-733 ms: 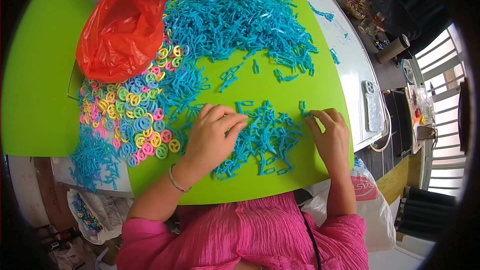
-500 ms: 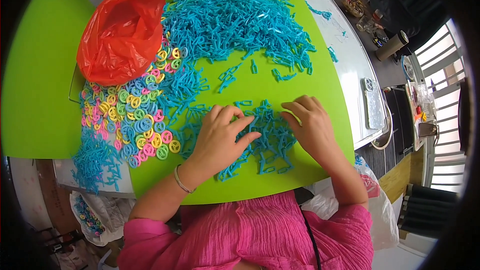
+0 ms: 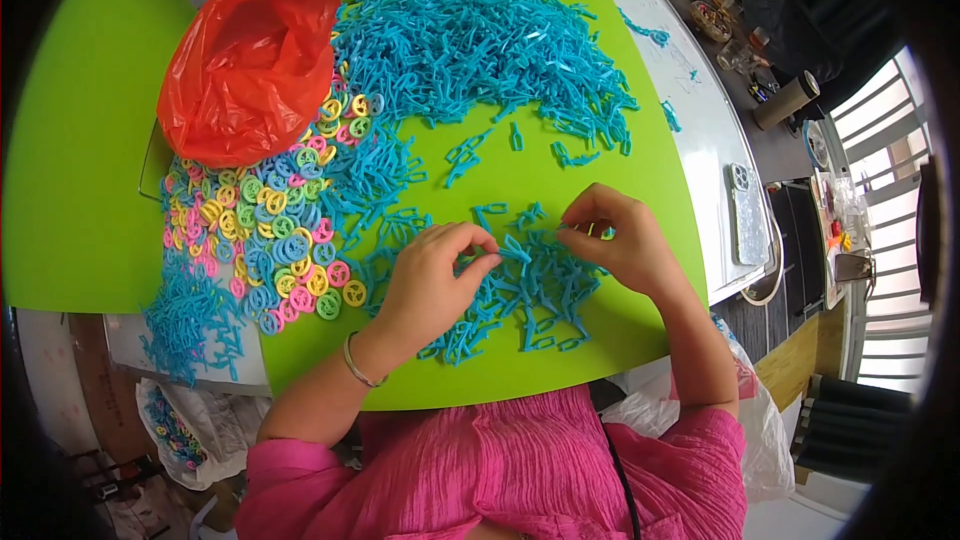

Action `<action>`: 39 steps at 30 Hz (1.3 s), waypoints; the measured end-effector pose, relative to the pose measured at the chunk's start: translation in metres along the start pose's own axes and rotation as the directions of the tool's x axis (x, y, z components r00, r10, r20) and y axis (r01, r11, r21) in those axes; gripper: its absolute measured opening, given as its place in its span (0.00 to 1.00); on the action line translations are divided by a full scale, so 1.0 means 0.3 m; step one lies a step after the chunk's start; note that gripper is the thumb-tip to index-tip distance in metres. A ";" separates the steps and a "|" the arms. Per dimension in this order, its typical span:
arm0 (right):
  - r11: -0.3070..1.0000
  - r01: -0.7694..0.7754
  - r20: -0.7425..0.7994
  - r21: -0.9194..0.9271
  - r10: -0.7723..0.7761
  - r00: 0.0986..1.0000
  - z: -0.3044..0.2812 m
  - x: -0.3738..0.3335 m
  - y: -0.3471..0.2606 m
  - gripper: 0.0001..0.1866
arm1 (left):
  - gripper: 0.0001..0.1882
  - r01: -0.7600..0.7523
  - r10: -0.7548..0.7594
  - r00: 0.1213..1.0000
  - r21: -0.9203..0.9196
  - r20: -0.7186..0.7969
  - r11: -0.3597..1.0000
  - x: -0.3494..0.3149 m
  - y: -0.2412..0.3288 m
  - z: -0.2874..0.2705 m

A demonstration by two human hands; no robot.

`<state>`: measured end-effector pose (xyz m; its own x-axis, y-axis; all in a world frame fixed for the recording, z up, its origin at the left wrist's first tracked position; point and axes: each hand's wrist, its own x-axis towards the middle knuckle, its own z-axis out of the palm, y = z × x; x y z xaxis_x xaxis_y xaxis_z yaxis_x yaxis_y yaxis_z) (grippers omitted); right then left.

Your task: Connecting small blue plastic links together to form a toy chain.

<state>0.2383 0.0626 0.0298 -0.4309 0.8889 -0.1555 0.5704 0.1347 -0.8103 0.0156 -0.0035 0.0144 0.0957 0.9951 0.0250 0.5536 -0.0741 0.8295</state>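
With the left hand, pinching a blue plastic piece by one end, apparently to leave the rest exposed, above a loose near pile, set apart on the green table from the big blue heap, probably for easy reach. With the right hand, curving thumb and forefinger close together just beside; cannot tell whether gripping anything.

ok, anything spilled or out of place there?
Some strays: a few blue pieces lie on the white table, past the right edge of the green board and apart from the big blue heap. Looks like spillover, though possibly deliberate. No damage I can make out.
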 end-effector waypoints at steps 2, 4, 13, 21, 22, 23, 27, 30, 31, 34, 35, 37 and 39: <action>0.954 0.027 -0.070 0.298 -0.006 0.998 -0.003 -0.013 0.003 0.06 | 0.05 0.059 -0.053 0.998 -0.272 0.030 0.961 0.007 -0.028 0.007; 0.905 0.009 -0.026 0.426 0.002 1.000 -0.007 -0.030 0.026 0.08 | 0.04 0.117 -0.092 0.993 -0.521 0.074 0.845 0.008 -0.030 -0.001; 0.557 -0.084 0.105 0.826 -0.006 0.994 0.084 -0.083 -0.002 0.07 | 0.12 0.447 -0.149 0.892 -0.884 0.427 0.140 -0.009 -0.035 -0.013; 0.537 -0.110 0.160 0.837 -0.048 0.986 0.107 -0.107 -0.052 0.07 | 0.09 0.456 -0.187 0.882 -0.883 0.432 0.112 -0.016 -0.025 -0.010; 0.537 -0.110 0.160 0.836 -0.046 0.986 0.113 -0.105 -0.055 0.07 | 0.09 0.457 -0.187 0.882 -0.883 0.433 0.111 -0.017 -0.026 -0.006; 0.492 -0.134 0.157 0.860 -0.006 0.988 0.119 -0.102 -0.057 0.07 | 0.09 0.441 -0.167 0.893 -0.889 0.419 0.127 -0.018 -0.029 -0.002; 0.349 -0.188 0.168 0.918 0.086 0.982 0.139 -0.087 -0.051 0.06 | 0.09 0.399 -0.130 0.916 -0.890 0.379 0.218 -0.026 -0.028 0.012; 0.335 -0.219 0.204 0.916 0.081 0.976 0.144 -0.084 -0.043 0.04 | 0.10 0.398 -0.139 0.917 -0.888 0.375 0.230 -0.028 -0.035 0.020; 0.335 -0.219 0.204 0.916 0.082 0.976 0.144 -0.084 -0.043 0.04 | 0.10 0.399 -0.138 0.916 -0.888 0.376 0.229 -0.028 -0.035 0.021; 0.353 -0.224 0.205 0.908 0.090 0.974 0.145 -0.084 -0.044 0.03 | 0.10 0.395 -0.145 0.918 -0.886 0.370 0.242 -0.026 -0.037 0.024; 0.359 -0.222 0.201 0.907 0.093 0.975 0.145 -0.084 -0.045 0.03 | 0.10 0.397 -0.140 0.917 -0.885 0.373 0.244 -0.026 -0.039 0.025; 0.364 -0.219 0.198 0.905 0.096 0.976 0.145 -0.084 -0.048 0.03 | 0.10 0.399 -0.135 0.917 -0.884 0.376 0.245 -0.026 -0.037 0.026; 0.450 -0.164 0.146 0.878 0.074 0.986 0.147 -0.088 -0.052 0.03 | 0.08 0.319 -0.131 0.948 -0.887 0.291 0.335 -0.027 -0.031 0.030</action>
<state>0.2101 0.0177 0.0217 -0.4851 0.8228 -0.2959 -0.2870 -0.4695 -0.8350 0.0171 -0.0114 0.0017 0.2591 0.9337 -0.2473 -0.5172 0.3504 0.7808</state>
